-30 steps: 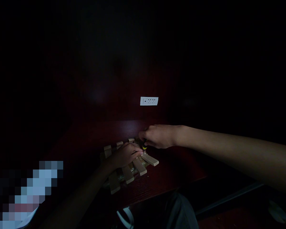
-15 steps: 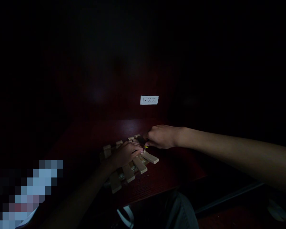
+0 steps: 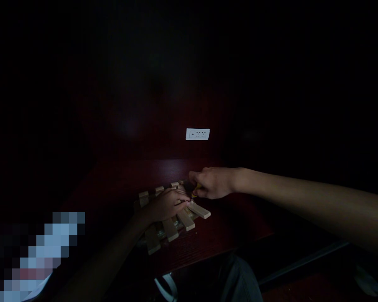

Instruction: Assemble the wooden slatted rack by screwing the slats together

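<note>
A slatted wooden piece, its pale flat slats sticking out to both sides, lies on the dark red table. My left hand rests across its middle with the fingers stretched out; their tips come close to the slat at the right end. My right hand is closed around a small yellow-handled tool, possibly a screwdriver. The tool points down at that end slat, just beside my left fingertips. Its tip is too small and dark to make out.
A white wall socket is set in the dark red panel behind the table. A pixelated bright patch fills the lower left. My trouser leg and a white strap show below the table's front edge. The surroundings are very dark.
My right hand has tilted slightly, and more of the yellow handle shows between its fingers. My left hand and the slatted piece stay almost in place; the whole view has shifted a little.
</note>
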A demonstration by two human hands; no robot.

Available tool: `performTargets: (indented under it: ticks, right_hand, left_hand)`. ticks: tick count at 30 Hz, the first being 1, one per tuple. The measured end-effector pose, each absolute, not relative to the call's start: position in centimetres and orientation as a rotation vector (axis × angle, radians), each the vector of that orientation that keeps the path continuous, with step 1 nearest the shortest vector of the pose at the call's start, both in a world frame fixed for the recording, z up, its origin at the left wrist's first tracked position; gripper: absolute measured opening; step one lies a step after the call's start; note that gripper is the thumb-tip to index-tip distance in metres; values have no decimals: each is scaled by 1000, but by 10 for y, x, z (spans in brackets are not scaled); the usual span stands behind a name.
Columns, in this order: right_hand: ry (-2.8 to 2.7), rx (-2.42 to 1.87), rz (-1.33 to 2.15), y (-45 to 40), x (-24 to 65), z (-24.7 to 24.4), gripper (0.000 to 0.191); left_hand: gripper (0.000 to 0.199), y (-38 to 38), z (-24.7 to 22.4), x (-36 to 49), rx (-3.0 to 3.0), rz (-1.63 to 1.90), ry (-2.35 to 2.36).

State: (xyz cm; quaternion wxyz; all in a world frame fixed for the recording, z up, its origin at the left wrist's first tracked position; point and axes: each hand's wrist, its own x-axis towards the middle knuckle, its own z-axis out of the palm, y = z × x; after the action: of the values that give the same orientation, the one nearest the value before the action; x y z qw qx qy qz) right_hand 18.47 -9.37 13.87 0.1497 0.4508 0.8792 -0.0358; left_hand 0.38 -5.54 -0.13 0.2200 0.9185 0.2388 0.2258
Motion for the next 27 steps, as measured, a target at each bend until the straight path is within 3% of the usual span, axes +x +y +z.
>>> performTargets:
  ticks: [9,20,27]
  right_hand:
    - [2778,1101,-91,-91,190,136,18]
    - [2642,1208,227,-87,180,135,39]
    - [2832,1166,-137,-89,178,132,23]
  left_hand:
    - [23,-53,-2,5,2520,609,679]
    - [26,-52,-3,5,2505,579,683]
    - [26,-49,-8,4,2498,602,724]
